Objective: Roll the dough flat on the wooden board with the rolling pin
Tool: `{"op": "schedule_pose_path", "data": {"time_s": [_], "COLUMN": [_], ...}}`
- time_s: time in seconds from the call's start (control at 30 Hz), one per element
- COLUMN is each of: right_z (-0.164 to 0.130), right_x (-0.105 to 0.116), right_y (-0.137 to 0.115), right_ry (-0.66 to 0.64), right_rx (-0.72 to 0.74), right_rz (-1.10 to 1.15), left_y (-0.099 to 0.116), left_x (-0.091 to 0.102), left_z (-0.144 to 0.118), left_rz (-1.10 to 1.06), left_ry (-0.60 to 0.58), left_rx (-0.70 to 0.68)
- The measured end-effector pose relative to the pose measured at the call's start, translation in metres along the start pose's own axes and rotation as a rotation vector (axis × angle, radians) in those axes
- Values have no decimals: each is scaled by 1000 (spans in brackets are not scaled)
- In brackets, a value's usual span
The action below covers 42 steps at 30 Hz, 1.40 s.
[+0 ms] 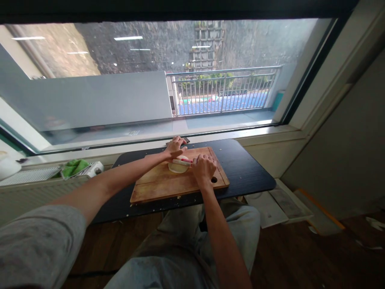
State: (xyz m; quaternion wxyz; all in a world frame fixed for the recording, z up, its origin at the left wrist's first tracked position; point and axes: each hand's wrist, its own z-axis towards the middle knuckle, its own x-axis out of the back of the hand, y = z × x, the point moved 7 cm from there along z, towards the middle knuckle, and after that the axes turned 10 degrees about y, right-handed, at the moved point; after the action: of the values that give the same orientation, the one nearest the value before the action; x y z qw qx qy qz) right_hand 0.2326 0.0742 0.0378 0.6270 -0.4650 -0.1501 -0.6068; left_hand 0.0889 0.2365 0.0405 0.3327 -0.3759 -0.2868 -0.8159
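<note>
A pale, round, flattish piece (pixel 178 167) lies on a wooden cutting board (pixel 159 188); its material is unclear. Across its top runs a thin white stick with red markings (pixel 181 162). My right hand (pixel 204 167) is closed around the stick's right end, the fingers hiding that part. At the far side of the round piece is my left hand (pixel 175 147), its fingers stretched out and somewhat apart. The left palm is low over the board, and I cannot tell whether it touches the piece.
The board rests on a small black table (pixel 240 168) with pale crumbs scattered on it. A dark flat object (pixel 185 141) lies by the window sill, beyond my left hand. At left, a green cloth (pixel 74 167) sits on a white radiator (pixel 27 176). A large window stands in front.
</note>
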Motion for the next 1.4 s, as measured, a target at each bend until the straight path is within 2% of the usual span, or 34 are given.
{"op": "schedule_pose_path", "data": {"time_s": [0.17,0.27,0.47,0.6,0.8,1.1,1.4], "right_z": [0,0,0,0,0,3,1], "right_x": [-2,-3,-4,-4,-3,-7,1], "right_y": [1,2,4,5,7,9,8], "right_ry": [-15,-11,-6,-12,-11,-8,3], "right_rx": [-5,-19,-22,-38,-67,-73,-94], "right_rz": [26,47,70,71,80,86,105], "left_y": [4,15,31,34,28,15,8], "left_x": [9,14,17,18,13,4,-2], "left_z": [-25,-43,-62,-56,-41,-17,-1], "left_rz": [22,57,281,327,283,172,167], "left_ry": [-21,-36,-87,-101,-114,-121,-89], "left_rx": [20,-25,-77,-81,-115,-22,-8]}}
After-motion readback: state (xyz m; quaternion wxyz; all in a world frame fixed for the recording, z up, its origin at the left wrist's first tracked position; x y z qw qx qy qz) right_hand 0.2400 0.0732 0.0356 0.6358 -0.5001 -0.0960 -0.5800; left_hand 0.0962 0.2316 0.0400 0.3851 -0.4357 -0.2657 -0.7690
